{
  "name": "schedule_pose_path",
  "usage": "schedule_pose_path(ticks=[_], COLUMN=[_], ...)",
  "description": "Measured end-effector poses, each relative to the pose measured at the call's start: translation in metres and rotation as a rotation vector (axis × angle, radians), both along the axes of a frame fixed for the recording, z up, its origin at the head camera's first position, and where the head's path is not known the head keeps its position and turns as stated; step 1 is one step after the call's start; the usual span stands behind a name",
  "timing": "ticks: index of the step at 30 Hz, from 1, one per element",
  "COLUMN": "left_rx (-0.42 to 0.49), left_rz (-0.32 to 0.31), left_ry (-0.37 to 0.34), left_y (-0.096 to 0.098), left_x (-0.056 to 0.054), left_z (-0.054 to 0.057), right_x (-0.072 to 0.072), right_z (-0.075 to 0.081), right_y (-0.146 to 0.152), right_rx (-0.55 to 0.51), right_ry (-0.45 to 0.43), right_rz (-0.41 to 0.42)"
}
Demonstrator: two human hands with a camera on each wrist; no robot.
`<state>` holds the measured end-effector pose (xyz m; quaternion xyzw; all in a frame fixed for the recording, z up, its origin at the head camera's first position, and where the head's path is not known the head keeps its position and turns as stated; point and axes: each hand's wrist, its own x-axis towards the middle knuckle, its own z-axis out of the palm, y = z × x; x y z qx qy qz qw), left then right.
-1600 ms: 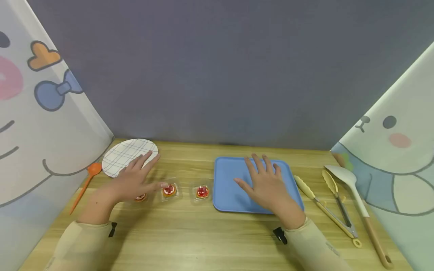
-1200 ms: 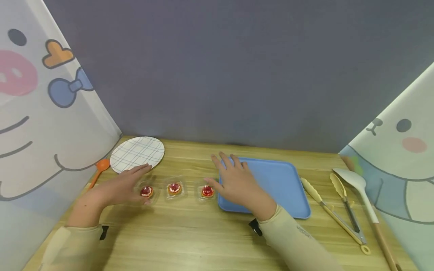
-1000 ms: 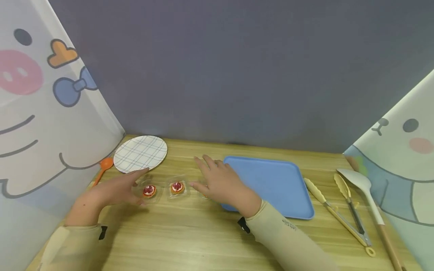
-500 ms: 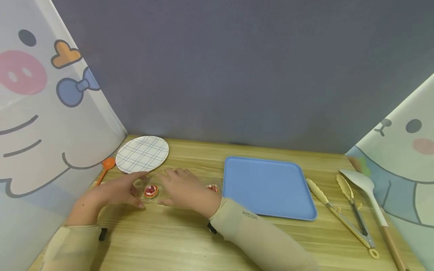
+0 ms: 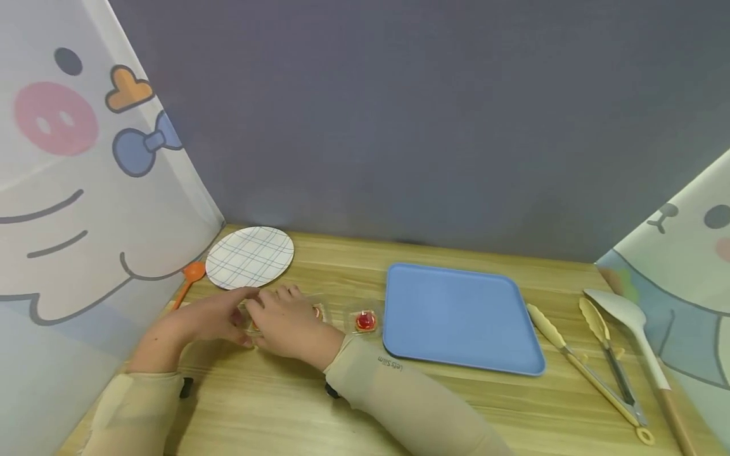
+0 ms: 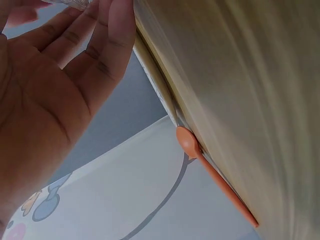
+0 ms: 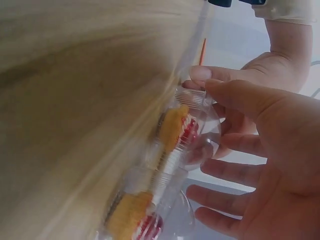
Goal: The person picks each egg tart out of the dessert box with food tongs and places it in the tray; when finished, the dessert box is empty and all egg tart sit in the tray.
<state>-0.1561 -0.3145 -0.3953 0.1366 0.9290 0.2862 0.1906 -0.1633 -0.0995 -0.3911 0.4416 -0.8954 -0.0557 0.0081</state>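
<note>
In the head view, three small tarts with red topping sit in clear plastic boxes in a row. Around the leftmost tart box, my left hand has its curved fingers and thumb at the left end. My right hand reaches across to the same box from the right, mostly covering it. In the right wrist view the right thumb is at the box's corner, and the other fingers are spread and loosely bent beside it. Partly behind the right hand is the middle tart box; the right tart box shows whole.
A blue tray lies right of the boxes. Yellow-tipped tongs and a white spatula with a wooden handle lie at the far right. A checked plate and an orange spoon lie back left, beside the printed side wall.
My right hand has swept left from over the blue tray to the leftmost tart box. My left hand has come down from near the plate to that box's left end. The view has shifted left.
</note>
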Motion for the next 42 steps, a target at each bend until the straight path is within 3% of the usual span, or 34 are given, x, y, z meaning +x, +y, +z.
schedule_pose_path(ticks=[14, 26, 42], left_rx=[0.001, 0.033, 0.043], left_rz=[-0.003, -0.001, 0.022], left_ry=[0.007, -0.014, -0.042], left_y=[0.003, 0.002, 0.003], left_x=[-0.002, -0.002, 0.001], left_z=[0.002, -0.012, -0.011], right_x=[-0.004, -0.012, -0.026], right_z=[-0.005, -0.008, 0.0], right_y=[-0.001, 0.002, 0.005], right_rx=[-0.019, -0.089, -0.123], right_ry=[-0.031, -0.095, -0.29], right_rz=[-0.051, -0.019, -0.023])
